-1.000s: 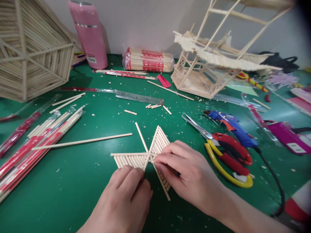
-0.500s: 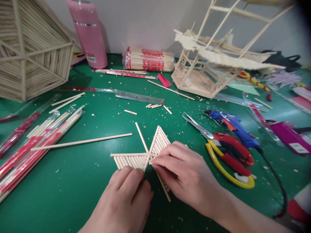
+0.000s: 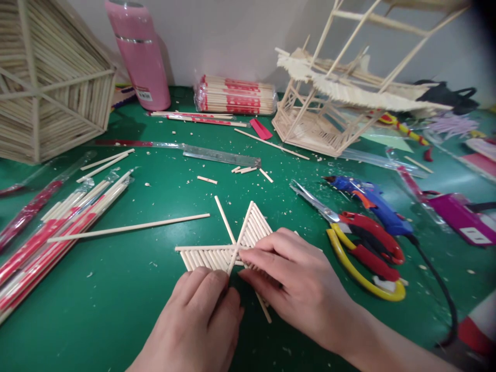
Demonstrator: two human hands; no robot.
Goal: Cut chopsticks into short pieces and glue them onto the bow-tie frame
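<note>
1. While the left hand (image 3: 197, 315) curls at the bottom centre of the frame, its fingers pinch the near edge of a stick frame (image 3: 235, 249), their tips partly hidden.
2. At the centre of the frame, the stick frame lies flat on a green table (image 3: 135, 279), its long sticks crossing like a star, with rows of shorter sticks filling some wedges.
3. Right of centre, the right hand (image 3: 302, 284) reaches over the stick frame, index fingertip beside the crossing, thumb a little apart; whether it grips anything I cannot tell.
4. Left of centre, a loose stick (image 3: 127, 228) lies with one end over wrapped chopsticks (image 3: 65, 232).
5. Right of the right hand lie scissors (image 3: 354, 221), near a blue glue gun (image 3: 380, 206).
6. A pink bottle (image 3: 141, 57) stands at upper left; a stick-built model (image 3: 310, 129) stands at upper right.
</note>
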